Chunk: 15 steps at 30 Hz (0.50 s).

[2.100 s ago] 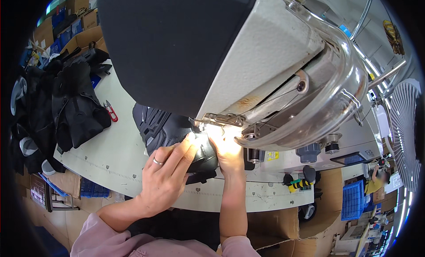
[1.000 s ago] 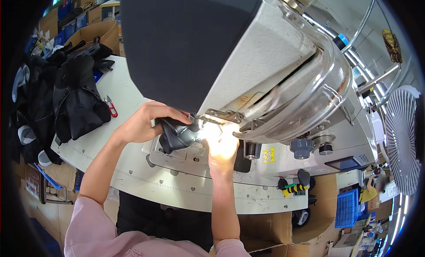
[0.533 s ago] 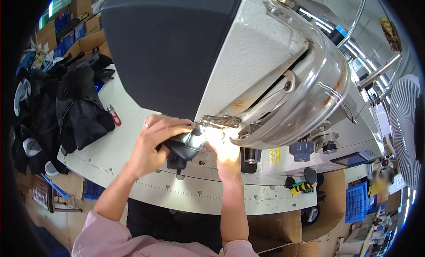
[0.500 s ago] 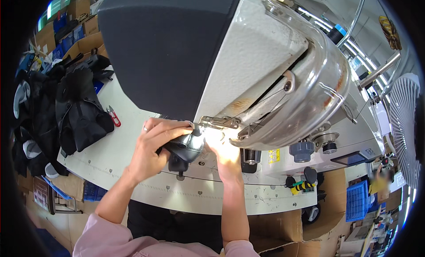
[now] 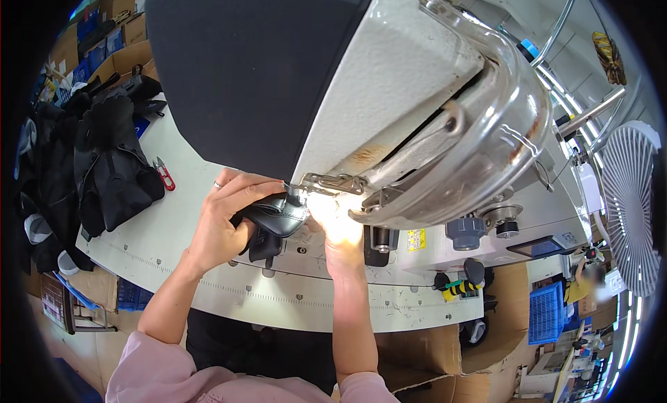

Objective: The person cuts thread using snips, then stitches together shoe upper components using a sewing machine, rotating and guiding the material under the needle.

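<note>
A black, leather-like piece with a curved flap (image 5: 279,219) is at the needle area of a large sewing machine (image 5: 389,104). My left hand (image 5: 226,215), with a ring on one finger, is closed on that piece, thumb below and fingers over its top. On the piece's other side, my right hand (image 5: 342,240) is close beneath the machine's head. Bright lamp glare washes out its fingers, so what they touch cannot be made out. A metal thread guide (image 5: 333,183) sits just above both hands. The presser foot and needle are mostly hidden.
On the left, black sewn pieces (image 5: 114,170) are heaped beside red-handled thread snips (image 5: 164,174). A clear curved guard (image 5: 511,146) fronts the machine head. Yellow-and-black tools (image 5: 460,288) stand at the table's right end, above a cardboard box (image 5: 504,340). A white fan (image 5: 629,208) is far right.
The whole view has shifted slightly, so the scene sits further left. Both hands keep nearly the same pose at the machine. The lever behind the guard looks blurred now and was sharper before.
</note>
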### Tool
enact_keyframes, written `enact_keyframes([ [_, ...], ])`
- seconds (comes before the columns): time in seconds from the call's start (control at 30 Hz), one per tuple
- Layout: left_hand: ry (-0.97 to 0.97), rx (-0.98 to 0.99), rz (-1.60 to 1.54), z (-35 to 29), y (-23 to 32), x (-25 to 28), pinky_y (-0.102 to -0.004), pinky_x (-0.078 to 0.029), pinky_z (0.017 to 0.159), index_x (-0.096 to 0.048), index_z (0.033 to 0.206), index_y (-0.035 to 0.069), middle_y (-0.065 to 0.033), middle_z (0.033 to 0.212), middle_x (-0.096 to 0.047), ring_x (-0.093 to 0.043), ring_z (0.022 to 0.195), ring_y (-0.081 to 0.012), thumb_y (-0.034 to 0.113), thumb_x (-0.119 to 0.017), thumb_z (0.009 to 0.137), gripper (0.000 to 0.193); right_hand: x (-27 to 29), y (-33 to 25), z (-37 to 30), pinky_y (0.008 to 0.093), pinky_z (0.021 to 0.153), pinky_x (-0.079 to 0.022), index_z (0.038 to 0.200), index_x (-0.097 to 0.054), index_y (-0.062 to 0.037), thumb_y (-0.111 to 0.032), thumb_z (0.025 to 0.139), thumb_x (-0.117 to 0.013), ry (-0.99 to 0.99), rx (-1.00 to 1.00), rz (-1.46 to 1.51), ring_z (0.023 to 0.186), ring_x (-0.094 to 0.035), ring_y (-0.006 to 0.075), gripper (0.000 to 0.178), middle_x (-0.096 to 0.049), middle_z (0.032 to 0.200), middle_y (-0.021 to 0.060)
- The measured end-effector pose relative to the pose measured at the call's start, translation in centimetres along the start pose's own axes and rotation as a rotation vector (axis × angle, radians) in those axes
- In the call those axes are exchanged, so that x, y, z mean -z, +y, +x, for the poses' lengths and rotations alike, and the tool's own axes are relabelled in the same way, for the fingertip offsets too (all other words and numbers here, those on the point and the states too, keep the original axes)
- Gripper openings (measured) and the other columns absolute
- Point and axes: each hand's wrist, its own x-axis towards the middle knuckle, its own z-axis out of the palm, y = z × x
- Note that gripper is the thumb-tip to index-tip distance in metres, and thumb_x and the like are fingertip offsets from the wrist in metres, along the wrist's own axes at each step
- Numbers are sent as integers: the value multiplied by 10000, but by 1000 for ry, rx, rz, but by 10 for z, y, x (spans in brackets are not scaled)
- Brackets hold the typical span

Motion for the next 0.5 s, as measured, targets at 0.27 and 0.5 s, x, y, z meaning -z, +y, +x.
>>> enact_keyframes([
  [0.27,-24,50,-8,4,-10,0,-343,-457,918,-703,1061,34,-64,1032,-678,-540,966,-266,-161,-496,564,572,2,11,1,296,866,-473,1143,-614,11,-93,899,-635,57,-2,-46,950,-595,127,266,-642,1050,61],
  [0.5,33,36,6,4,-7,-6,-352,-454,908,-698,1051,21,-79,1005,-673,-541,951,-284,-160,-490,565,559,7,19,5,285,807,-478,1073,-644,4,-74,889,-636,71,1,-42,872,-597,118,200,-654,969,40],
])
